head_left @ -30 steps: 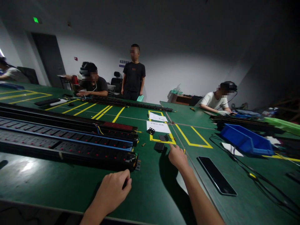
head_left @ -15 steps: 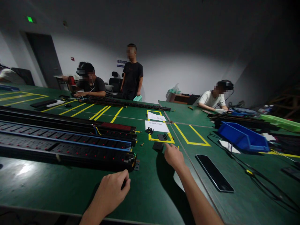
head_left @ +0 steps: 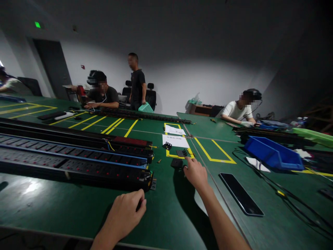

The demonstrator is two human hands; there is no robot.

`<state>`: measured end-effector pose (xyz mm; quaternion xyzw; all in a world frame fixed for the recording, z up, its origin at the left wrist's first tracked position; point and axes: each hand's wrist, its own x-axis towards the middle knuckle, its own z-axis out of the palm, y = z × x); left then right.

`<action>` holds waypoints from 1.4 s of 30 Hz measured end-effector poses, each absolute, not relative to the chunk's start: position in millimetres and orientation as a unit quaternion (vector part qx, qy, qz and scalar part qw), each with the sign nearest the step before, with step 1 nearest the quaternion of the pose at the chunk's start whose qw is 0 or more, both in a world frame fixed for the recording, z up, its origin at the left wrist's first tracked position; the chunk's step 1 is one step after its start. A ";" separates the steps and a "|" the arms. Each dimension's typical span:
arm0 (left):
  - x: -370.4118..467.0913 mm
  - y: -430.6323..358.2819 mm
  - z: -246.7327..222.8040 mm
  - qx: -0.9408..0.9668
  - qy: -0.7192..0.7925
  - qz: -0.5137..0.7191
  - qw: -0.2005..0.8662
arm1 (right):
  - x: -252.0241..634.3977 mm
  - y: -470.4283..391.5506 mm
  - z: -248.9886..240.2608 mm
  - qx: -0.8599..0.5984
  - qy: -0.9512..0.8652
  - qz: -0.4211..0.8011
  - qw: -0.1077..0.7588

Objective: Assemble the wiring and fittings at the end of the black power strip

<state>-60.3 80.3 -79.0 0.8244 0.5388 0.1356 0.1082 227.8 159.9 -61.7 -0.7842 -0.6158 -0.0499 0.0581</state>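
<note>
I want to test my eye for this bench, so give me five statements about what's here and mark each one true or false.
1. The phone lies to the right of the right hand. True.
2. The phone's screen is brightly lit. False: the screen is dark.
3. The blue bin is on the left side of the phone. False: the bin is beyond it, towards the right.
4. The left hand is nearer the table's front edge than the right hand. True.
5. The standing person wears a white shirt. False: the shirt is dark.
</note>
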 end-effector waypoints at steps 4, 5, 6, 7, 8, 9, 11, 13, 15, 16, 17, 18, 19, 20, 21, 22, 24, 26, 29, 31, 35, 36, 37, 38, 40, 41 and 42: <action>-60.4 80.5 -78.3 0.825 0.537 0.139 0.106 | 227.7 159.0 -63.3 -0.782 -0.620 -0.036 0.045; -60.4 80.4 -78.0 0.826 0.536 0.140 0.106 | 227.3 158.9 -63.8 -0.780 -0.623 -0.031 0.045; -60.4 80.2 -77.8 0.826 0.536 0.140 0.105 | 226.9 158.8 -64.1 -0.778 -0.626 -0.024 0.047; -60.4 79.9 -77.6 0.826 0.536 0.139 0.104 | 226.3 158.7 -64.2 -0.776 -0.628 -0.017 0.048; -60.4 79.7 -77.5 0.826 0.537 0.137 0.103 | 225.6 158.6 -64.3 -0.775 -0.630 -0.012 0.050; -60.3 79.4 -77.4 0.826 0.537 0.136 0.103 | 224.9 158.4 -64.2 -0.774 -0.631 -0.007 0.051; -60.0 79.0 -77.3 0.826 0.538 0.135 0.103 | 223.6 158.1 -64.3 -0.770 -0.636 -0.006 0.052; -59.6 79.0 -77.0 0.824 0.541 0.135 0.103 | 222.5 158.1 -64.6 -0.767 -0.639 -0.008 0.051; -59.3 79.2 -76.8 0.821 0.545 0.134 0.107 | 221.4 158.5 -64.8 -0.767 -0.640 -0.010 0.050; -59.2 79.3 -76.7 0.820 0.546 0.133 0.109 | 220.7 158.7 -64.7 -0.767 -0.639 -0.012 0.052; -59.2 79.3 -76.8 0.820 0.546 0.133 0.111 | 219.9 159.0 -64.4 -0.767 -0.639 -0.015 0.055; -59.2 79.3 -76.9 0.820 0.545 0.133 0.112 | 219.0 159.1 -64.0 -0.767 -0.639 -0.020 0.060; -59.3 79.2 -77.1 0.821 0.544 0.133 0.112 | 218.2 159.0 -63.4 -0.766 -0.639 -0.027 0.065; -59.4 79.0 -77.3 0.821 0.544 0.134 0.110 | 217.5 158.7 -62.9 -0.765 -0.639 -0.034 0.069; -59.4 78.8 -77.5 0.821 0.544 0.134 0.108 | 217.0 158.2 -62.5 -0.765 -0.639 -0.042 0.072; -59.5 78.6 -77.7 0.822 0.544 0.134 0.107 | 216.8 157.6 -62.3 -0.766 -0.637 -0.049 0.072; -59.5 78.2 -77.9 0.822 0.544 0.133 0.106 | 217.3 156.5 -62.9 -0.772 -0.631 -0.051 0.058; -59.4 78.0 -77.7 0.821 0.546 0.130 0.107 | 218.4 156.0 -64.2 -0.779 -0.625 -0.035 0.038; -59.4 78.1 -77.5 0.821 0.546 0.128 0.109 | 218.4 156.8 -66.2 -0.779 -0.627 -0.005 0.026; -59.6 78.3 -77.7 0.822 0.543 0.132 0.107 | 216.1 157.6 -66.8 -0.773 -0.633 0.003 0.031; -60.4 78.4 -79.1 0.821 0.542 0.143 0.106 | 210.3 157.3 -66.5 -0.764 -0.643 -0.007 0.052; -60.6 78.3 -79.4 0.821 0.542 0.144 0.108 | 209.9 156.9 -66.6 -0.763 -0.643 -0.012 0.059; -60.8 78.1 -79.7 0.821 0.541 0.145 0.110 | 210.1 156.4 -66.9 -0.763 -0.643 -0.018 0.063; -60.9 78.1 -80.0 0.821 0.540 0.145 0.111 | 211.0 156.1 -67.6 -0.764 -0.641 -0.022 0.064; -61.0 78.2 -80.1 0.823 0.537 0.147 0.113 | 214.0 155.9 -69.5 -0.767 -0.639 -0.022 0.055; -60.9 78.4 -80.1 0.824 0.536 0.147 0.113 | 215.7 156.3 -70.6 -0.766 -0.641 -0.017 0.050; -60.7 78.6 -79.9 0.824 0.536 0.147 0.113 | 217.4 156.8 -71.7 -0.764 -0.644 -0.009 0.047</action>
